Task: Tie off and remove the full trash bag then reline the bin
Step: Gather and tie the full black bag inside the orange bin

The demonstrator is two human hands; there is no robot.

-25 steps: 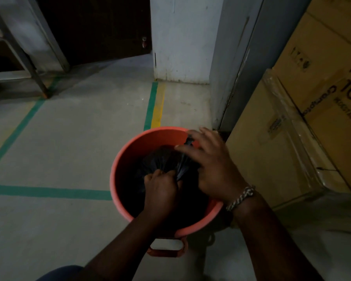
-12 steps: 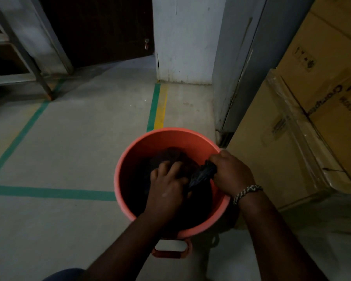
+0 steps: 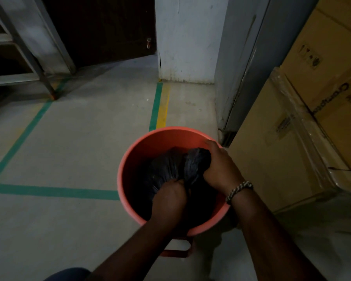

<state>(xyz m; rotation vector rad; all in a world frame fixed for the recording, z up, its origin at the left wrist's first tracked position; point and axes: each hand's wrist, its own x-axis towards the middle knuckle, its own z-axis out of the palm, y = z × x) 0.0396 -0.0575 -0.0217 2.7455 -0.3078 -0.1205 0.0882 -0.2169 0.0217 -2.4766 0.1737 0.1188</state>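
- Step, as I judge it: tying off. The black trash bag [image 3: 166, 165] sits inside the orange bin [image 3: 171, 130], not lifted and no liner swapped.
- left hand [image 3: 168, 196]: fingers [image 3: 174, 183] curled tight round the gathered neck of the bag, which bunches just beyond the knuckles.
- right hand [image 3: 219, 169]: clenched round a second wad of bag plastic bulging out past its fingers, toward the bin's far wall. The thumb side is just inside the rim.
- Can't tell if a knot has formed; the plastic between the two fists is dark and crumpled.
- To do it well: grip both wads low and close to the fingertips, cross one over the other, tuck it through, then pull the fists apart so the knot cinches. Squeeze air out first and don't yank, as thin plastic likely tears.
- Pose: both forearms reach down into the bin mouth, wrists bent, backs of the hands up. Left fist is nearer the body, right fist further out. A bracelet [image 3: 239, 190] is on the right wrist.
- A cardboard box [image 3: 282, 149] stands close beside the right knuckles, so there is little elbow room there.
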